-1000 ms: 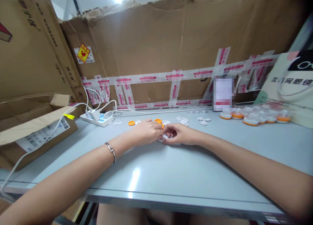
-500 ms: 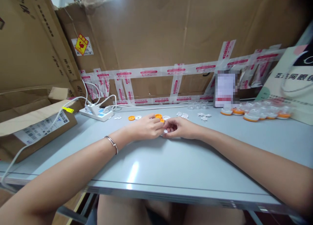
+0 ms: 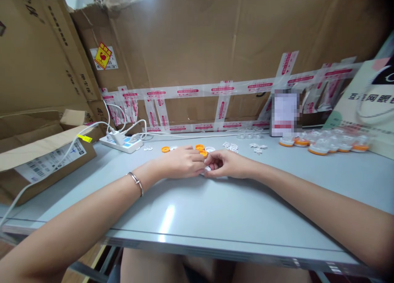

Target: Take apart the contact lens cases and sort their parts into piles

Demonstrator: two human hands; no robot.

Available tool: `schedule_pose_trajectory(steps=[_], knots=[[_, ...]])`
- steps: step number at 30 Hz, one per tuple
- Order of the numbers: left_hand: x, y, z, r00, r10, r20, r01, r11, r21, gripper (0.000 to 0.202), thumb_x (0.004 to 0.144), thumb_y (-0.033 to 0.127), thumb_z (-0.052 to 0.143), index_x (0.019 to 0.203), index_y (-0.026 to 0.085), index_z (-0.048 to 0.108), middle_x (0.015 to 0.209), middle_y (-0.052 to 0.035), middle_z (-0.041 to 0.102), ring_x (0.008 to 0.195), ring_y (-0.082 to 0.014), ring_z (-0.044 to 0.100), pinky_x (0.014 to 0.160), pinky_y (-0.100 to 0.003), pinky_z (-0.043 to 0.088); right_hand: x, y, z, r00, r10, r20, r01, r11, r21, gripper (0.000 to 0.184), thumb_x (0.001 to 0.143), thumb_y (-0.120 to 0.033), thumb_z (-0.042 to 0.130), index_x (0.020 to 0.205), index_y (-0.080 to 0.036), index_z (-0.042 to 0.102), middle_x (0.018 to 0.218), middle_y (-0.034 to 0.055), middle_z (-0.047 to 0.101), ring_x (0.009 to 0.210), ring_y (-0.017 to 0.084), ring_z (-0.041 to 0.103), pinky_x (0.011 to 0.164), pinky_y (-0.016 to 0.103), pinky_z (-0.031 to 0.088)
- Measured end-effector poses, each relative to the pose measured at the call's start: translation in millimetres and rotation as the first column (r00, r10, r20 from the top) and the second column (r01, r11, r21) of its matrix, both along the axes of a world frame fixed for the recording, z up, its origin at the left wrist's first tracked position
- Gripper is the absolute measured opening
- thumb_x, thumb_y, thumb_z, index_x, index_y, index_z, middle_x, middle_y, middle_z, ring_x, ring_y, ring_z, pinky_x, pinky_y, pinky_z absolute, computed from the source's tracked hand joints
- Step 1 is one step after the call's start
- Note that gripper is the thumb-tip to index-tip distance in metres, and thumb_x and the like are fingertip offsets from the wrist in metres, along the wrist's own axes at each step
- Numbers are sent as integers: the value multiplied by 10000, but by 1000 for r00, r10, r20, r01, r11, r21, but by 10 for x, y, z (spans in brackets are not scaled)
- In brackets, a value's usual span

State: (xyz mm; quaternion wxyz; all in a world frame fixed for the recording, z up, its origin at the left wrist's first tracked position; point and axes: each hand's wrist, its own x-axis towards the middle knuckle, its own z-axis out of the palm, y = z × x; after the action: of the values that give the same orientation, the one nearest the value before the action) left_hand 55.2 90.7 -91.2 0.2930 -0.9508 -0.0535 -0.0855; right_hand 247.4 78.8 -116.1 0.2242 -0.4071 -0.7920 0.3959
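My left hand (image 3: pixel 186 163) and my right hand (image 3: pixel 226 163) meet over the middle of the table. Between their fingertips is a small round white plastic part (image 3: pixel 207 169), mostly covered by the fingers. My right thumb and fingers are pinched on it, and the left fingers curl against its other side. Just behind the hands lie orange plastic rings (image 3: pixel 200 147) and a white ring (image 3: pixel 209 149). Farther left, another orange ring (image 3: pixel 165 149) rests beside a white one (image 3: pixel 174 148), partly behind my left hand.
Small white pieces (image 3: pixel 230 147) lie right of the rings, with more white pieces (image 3: pixel 257 147) beyond. Clear domed parts with orange bases (image 3: pixel 318 147) cluster at right. A power strip (image 3: pixel 121 143) and an open cardboard box (image 3: pixel 46 160) stand left. A large carton (image 3: pixel 191 49) walls the back.
Both hands have shifted slightly down towards me, still together around the white part. More of the front orange ring shows behind them.
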Motion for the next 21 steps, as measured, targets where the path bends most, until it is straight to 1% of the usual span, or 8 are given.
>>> schedule_pose_trajectory(steps=[4, 7, 11, 16, 21], knots=[[6, -19, 28, 998, 12, -56, -9, 998, 59, 248, 890, 152, 359, 741, 152, 557, 779, -46, 604, 713, -122, 522, 631, -274, 341, 1, 5, -2, 1000, -12, 10, 11, 1000, 15, 276, 591, -369, 663, 722, -158, 542, 623, -44, 471, 569, 83, 423, 515, 219, 337], [11, -37, 59, 996, 2, -85, 6, 995, 99, 231, 876, 105, 366, 752, 148, 556, 778, -49, 603, 707, -126, 518, 630, -277, 338, -11, -6, 15, 999, -33, 20, 33, 999, 18, 275, 588, -364, 666, 712, -153, 539, 602, -50, 450, 557, 78, 407, 502, 214, 323], [10, -33, 62, 997, -39, -62, 46, 992, 122, 235, 865, 82, 378, 712, 145, 545, 727, -37, 590, 672, -124, 507, 623, -279, 326, -23, -9, 26, 999, -34, 31, 34, 999, 15, 313, 584, -410, 669, 716, -152, 550, 575, -58, 429, 525, 72, 383, 478, 214, 292], [6, -6, 32, 995, -96, -1, 95, 987, 133, 227, 857, 86, 411, 671, 140, 529, 672, -37, 564, 631, -121, 491, 601, -276, 307, -17, -1, 19, 999, -33, 28, 33, 999, 25, 321, 577, -425, 671, 699, -159, 541, 578, -55, 441, 528, 75, 388, 481, 217, 294], [-2, -6, 41, 996, -87, -28, 90, 986, 142, 204, 859, 96, 416, 698, 141, 535, 693, -39, 572, 654, -128, 498, 625, -278, 324, -16, -3, 19, 999, -34, 28, 33, 999, 28, 301, 588, -398, 666, 709, -152, 543, 593, -46, 454, 547, 78, 402, 491, 214, 309]])
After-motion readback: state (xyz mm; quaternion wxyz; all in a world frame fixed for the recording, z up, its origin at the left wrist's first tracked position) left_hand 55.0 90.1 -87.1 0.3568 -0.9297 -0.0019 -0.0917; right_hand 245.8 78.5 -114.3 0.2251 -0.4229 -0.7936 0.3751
